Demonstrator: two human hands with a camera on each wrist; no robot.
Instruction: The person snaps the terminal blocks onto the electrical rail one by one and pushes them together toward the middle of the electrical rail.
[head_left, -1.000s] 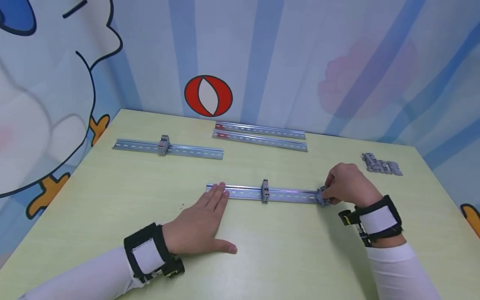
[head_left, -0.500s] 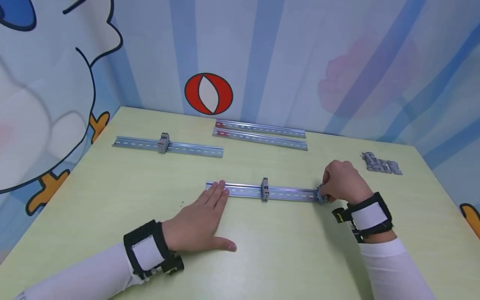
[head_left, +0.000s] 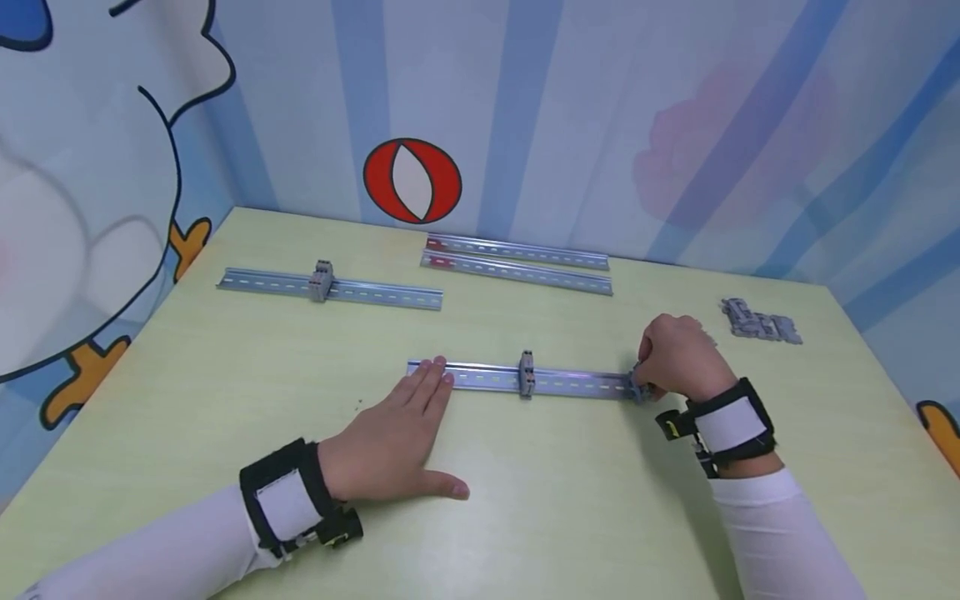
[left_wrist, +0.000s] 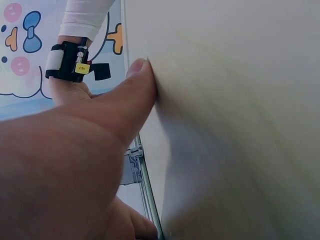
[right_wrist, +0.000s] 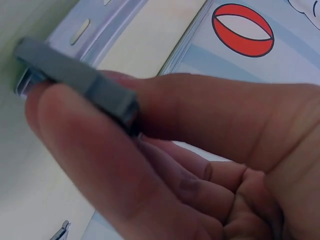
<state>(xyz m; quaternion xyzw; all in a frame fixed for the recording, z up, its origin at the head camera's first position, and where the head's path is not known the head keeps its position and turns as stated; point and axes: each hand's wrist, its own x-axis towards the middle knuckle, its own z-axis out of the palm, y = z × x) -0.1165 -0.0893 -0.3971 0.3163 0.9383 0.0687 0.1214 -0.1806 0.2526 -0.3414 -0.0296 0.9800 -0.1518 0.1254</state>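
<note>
Pinching a slim grey plastic block (right_wrist: pixel 82 80), the fingers (right_wrist: pixel 95 145) of the right hand (head_left: pixel 681 358) are drawn narrow, with the block clasped between them. That block sits at the right end of a long silvery metal rail with a row of slots (head_left: pixel 573 384); whether it is seated on the rail cannot be told, as the hand covers part of it. At the rail's other end the left hand (head_left: pixel 390 450) lies flat, its four fingers straight and close together, their tips resting on the metal, the thumb spread wide over the pale yellow-green tabletop (head_left: pixel 525 492). Between the hands, a narrow grey plastic upright piece (head_left: pixel 527 375) stands on the rail near its middle.

Each wrist wears a black strap with a white patch, one on the left (head_left: pixel 288 504) and one on the right (head_left: pixel 731 425), above white sleeves (head_left: pixel 780 533).

Farther out, beyond the left hand, a second slotted metal rail (head_left: pixel 386 295) carries a thicker grey plastic piece (head_left: pixel 322 282). At the back edge two more metal rails (head_left: pixel 517 273) lie side by side, red marks at their left ends. Right of them, beyond the right hand, a low cluster of flat grey plastic pieces (head_left: pixel 761 322) lies near the tabletop's right edge. Behind rises a blue-striped wall (head_left: pixel 585 125) with a red-and-white ball printed on it.
</note>
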